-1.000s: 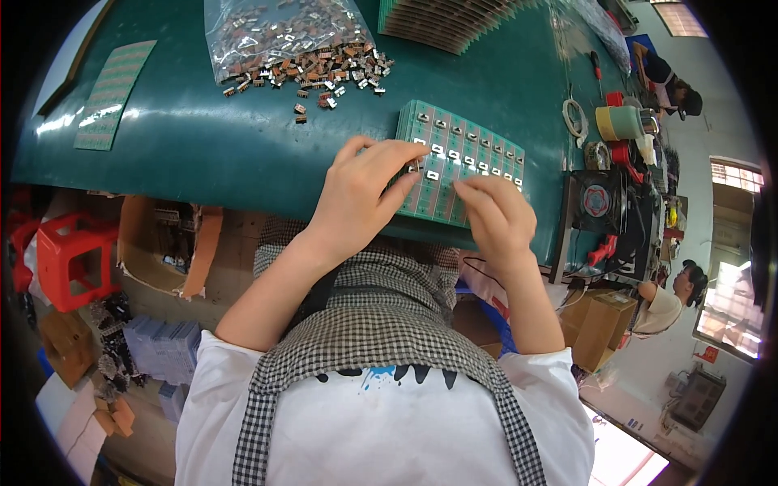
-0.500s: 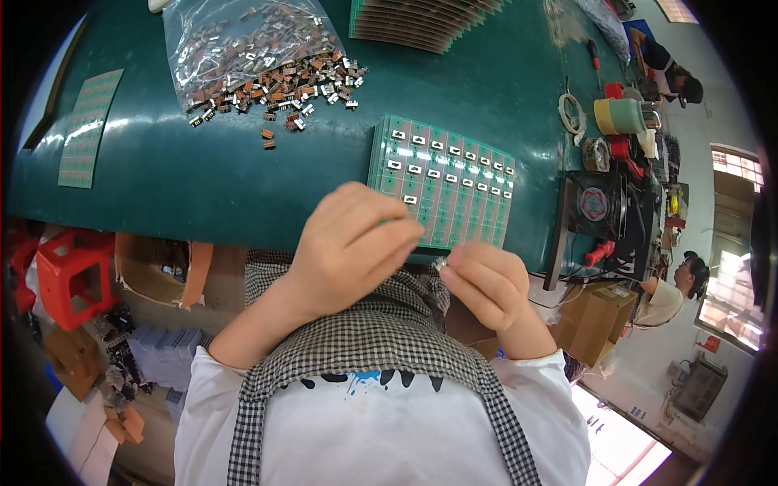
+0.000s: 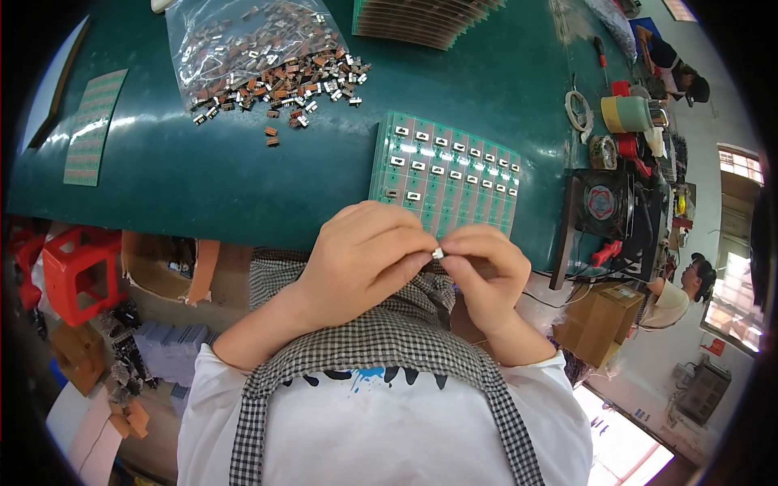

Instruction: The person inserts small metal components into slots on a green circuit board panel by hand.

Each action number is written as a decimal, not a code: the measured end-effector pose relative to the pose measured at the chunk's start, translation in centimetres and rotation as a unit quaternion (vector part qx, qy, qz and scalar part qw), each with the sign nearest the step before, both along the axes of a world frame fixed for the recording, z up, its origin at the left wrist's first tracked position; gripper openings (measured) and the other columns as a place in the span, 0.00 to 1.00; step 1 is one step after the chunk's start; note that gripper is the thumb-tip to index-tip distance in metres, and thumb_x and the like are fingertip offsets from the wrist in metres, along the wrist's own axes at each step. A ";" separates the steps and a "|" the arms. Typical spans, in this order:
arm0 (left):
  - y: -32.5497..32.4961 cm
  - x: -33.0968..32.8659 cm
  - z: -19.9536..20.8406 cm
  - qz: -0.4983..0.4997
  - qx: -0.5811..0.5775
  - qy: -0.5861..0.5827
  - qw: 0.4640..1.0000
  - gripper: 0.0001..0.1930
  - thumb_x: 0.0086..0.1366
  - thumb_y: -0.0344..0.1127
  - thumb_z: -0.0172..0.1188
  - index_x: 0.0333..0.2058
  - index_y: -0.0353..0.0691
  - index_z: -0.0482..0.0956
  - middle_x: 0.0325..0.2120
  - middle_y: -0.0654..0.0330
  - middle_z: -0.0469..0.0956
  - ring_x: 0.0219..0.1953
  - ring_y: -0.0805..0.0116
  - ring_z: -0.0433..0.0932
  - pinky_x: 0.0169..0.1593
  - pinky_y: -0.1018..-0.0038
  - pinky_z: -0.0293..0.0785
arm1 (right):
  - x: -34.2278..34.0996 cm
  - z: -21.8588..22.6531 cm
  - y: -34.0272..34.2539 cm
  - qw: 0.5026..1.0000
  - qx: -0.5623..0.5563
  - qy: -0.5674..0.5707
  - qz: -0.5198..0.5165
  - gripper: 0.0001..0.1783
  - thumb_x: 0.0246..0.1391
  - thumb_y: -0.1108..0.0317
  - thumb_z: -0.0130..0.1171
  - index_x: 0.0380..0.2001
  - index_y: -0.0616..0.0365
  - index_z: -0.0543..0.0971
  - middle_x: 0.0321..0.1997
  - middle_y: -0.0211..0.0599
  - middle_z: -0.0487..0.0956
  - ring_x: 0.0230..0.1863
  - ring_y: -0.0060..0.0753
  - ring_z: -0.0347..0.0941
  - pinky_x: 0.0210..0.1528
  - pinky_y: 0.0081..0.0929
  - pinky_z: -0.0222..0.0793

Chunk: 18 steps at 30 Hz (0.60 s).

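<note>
Just in front of my apron, both my hands meet over a small silver slide switch [image 3: 438,253]. My left hand [image 3: 369,255] is closed, its thumb and fingertips pinching at the switch from the left. From the right, the thumb and forefinger of my right hand [image 3: 489,271] press on the same piece; whether more pieces are inside the curled fingers is hidden. Right beyond the hands lies a stack of green circuit board panels [image 3: 454,212]. Its top panel carries rows of silver switches, two full rows and a couple in the third. My hands cover its near edge.
A clear plastic bag [image 3: 243,49] spills many loose switches [image 3: 324,81] onto the green table [image 3: 203,178]. Another panel [image 3: 96,130] lies far left, and more boards [image 3: 429,20] stand at the back. A black fan [image 3: 600,201] stands right. Two people are beyond it.
My left hand has moved right and slightly down from the panel's edge. My right hand has come up and left, so the fingertips now meet at the switch.
</note>
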State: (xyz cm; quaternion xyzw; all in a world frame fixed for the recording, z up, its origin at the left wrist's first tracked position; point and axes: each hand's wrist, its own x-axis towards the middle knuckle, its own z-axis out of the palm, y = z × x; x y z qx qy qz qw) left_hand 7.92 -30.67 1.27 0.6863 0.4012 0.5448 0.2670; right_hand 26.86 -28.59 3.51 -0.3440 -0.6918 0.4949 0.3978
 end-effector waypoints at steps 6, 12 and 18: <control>-0.4 0.6 0.4 0.026 -0.109 -0.006 0.994 0.06 0.53 0.26 0.62 0.30 0.39 0.77 0.28 0.60 0.76 0.29 0.61 0.76 0.34 0.68 0.70 | -0.9 0.2 -0.1 0.980 -0.178 0.075 -0.048 0.08 0.49 0.84 0.61 0.35 0.70 0.78 0.39 0.42 0.78 0.42 0.28 0.76 0.45 0.24 0.75; -0.1 0.3 0.5 -0.019 -0.202 -0.078 0.976 0.04 0.56 0.27 0.60 0.30 0.37 0.76 0.26 0.60 0.75 0.25 0.64 0.75 0.30 0.71 0.70 | -0.4 0.3 1.3 0.910 -0.398 0.115 -0.036 0.06 0.51 0.75 0.62 0.33 0.67 0.80 0.32 0.41 0.81 0.33 0.28 0.78 0.39 0.22 0.76; -0.3 0.5 0.6 0.000 -0.186 -0.053 0.981 0.03 0.56 0.28 0.60 0.30 0.37 0.75 0.26 0.60 0.75 0.25 0.64 0.74 0.31 0.70 0.69 | -0.4 0.1 1.5 0.891 -0.433 0.130 -0.042 0.07 0.51 0.75 0.63 0.33 0.66 0.80 0.32 0.41 0.81 0.32 0.29 0.79 0.38 0.24 0.77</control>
